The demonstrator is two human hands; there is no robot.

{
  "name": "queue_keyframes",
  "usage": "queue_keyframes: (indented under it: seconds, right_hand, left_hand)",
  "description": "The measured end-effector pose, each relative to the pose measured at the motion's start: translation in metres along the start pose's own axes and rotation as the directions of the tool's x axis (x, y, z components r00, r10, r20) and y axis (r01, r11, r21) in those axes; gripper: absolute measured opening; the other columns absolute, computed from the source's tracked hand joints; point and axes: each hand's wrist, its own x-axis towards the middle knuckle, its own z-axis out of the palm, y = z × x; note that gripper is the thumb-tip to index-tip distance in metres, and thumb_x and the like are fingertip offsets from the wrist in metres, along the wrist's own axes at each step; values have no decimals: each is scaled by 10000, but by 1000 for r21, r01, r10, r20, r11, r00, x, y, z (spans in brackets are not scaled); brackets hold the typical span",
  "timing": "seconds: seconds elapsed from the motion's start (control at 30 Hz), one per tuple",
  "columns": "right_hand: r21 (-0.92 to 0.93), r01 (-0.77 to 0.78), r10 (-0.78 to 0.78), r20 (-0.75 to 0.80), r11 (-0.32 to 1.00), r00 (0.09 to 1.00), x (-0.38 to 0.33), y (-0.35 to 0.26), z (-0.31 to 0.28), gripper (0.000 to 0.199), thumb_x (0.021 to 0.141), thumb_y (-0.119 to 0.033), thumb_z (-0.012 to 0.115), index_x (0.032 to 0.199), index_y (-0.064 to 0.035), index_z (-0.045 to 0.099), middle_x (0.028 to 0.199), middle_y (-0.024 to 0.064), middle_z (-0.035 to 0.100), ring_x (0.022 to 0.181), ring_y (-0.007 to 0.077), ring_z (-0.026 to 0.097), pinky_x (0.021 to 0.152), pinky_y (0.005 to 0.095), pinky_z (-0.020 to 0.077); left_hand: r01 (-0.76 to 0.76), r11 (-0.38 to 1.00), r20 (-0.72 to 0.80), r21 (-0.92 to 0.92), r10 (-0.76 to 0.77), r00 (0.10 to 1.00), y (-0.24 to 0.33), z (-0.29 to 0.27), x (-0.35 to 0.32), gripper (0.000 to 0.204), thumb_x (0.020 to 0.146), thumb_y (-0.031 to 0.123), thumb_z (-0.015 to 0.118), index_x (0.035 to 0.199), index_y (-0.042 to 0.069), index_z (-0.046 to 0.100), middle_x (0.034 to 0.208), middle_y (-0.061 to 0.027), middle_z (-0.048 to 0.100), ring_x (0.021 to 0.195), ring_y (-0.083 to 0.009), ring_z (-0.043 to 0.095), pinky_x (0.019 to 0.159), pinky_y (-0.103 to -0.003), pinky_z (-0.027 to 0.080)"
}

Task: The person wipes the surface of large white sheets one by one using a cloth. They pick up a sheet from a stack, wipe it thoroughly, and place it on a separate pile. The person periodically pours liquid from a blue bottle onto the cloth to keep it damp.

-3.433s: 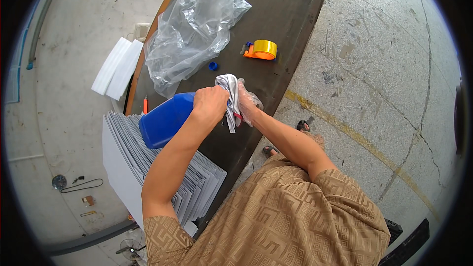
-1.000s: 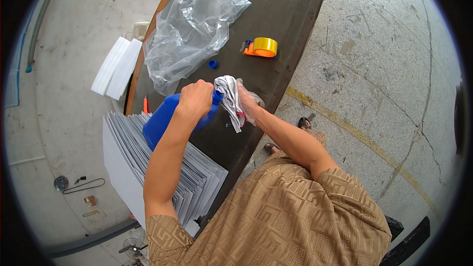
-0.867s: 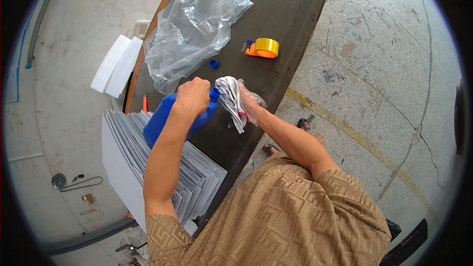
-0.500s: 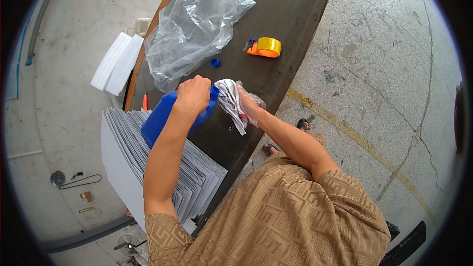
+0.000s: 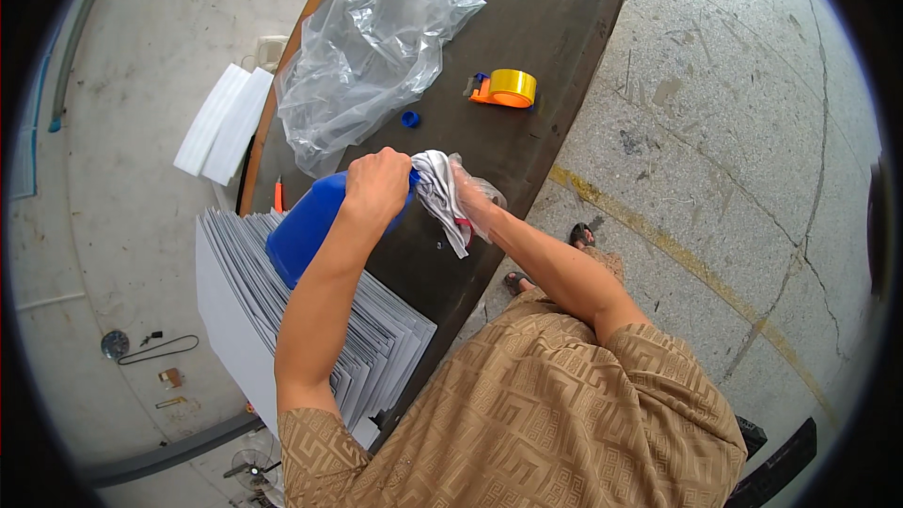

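My left hand (image 5: 378, 186) is wrapped round the handle of a blue plastic jug (image 5: 310, 226), which is tilted so that its mouth points right. The jug's mouth meets a bunched white and grey cloth (image 5: 438, 190). That cloth is held in my right hand (image 5: 478, 202), which wears a clear plastic glove; its fingers are mostly hidden behind the cloth. A small blue cap (image 5: 410, 119) lies on the dark table beyond the jug. I cannot see whether any liquid is coming out.
A tall stack of white sheets (image 5: 310, 310) stands at the table's near left. Crumpled clear plastic (image 5: 376, 47) covers the far left of the dark table (image 5: 555, 0). A tape dispenser with yellow tape (image 5: 508, 88), an orange-handled tool (image 5: 278, 196) and white foam strips (image 5: 223, 122) lie around.
The jug has tipped further, and its mouth is now pressed up against the cloth. My left hand has shifted slightly right; my right hand stays almost in place.
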Motion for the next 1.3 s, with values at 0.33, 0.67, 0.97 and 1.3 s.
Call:
queue_keyframes:
  seconds: [0.33, 0.67, 0.97, 1.3]
  right_hand:
    - [41, -27, 27, -7, 999, 1000, -6, -7, 8, 579, 1042, -546, 239, 1273, -152, 596, 1053, -3, 681, 866, 91, 640, 774, 250, 528]
    - [77, 43, -46, 37, 996, 998, -3, -22, 6, 554, 1057, -486, 267, 1361, -99, 521, 1207, 58, 648, 1003, 148, 652, 905, 291, 535]
    - [-21, -54, 53, -35, 998, 998, -2, -42, 14, 569, 1048, -510, 258, 1353, -116, 533, 1145, 58, 678, 944, 159, 676, 838, 310, 565]
    - [68, -310, 282, 265, 948, 922, 13, -95, 41, 489, 984, -544, 468, 1127, -97, 607, 935, 139, 669, 686, 227, 657, 541, 315, 564]
  left_hand:
    - [-16, 997, 32, 71, 14, 999, 5, -5, 4, 81, 794, 44, 640, 805, 8, 712, 842, -203, 698, 836, -374, 702, 714, -438, 571]
    - [96, 987, -38, -127, -101, 994, -8, 4, -9, 198, 795, 165, 724, 812, -26, 675, 872, -233, 679, 866, -414, 670, 770, -468, 546]
    - [217, 889, -61, -403, -263, 963, -24, 18, -38, 248, 813, 199, 719, 945, -10, 707, 902, -230, 688, 865, -409, 664, 795, -459, 533]
    - [63, 464, -326, -883, -705, 630, -53, 108, -87, 199, 868, 185, 665, 916, -7, 641, 779, -212, 649, 738, -398, 635, 675, -425, 495]
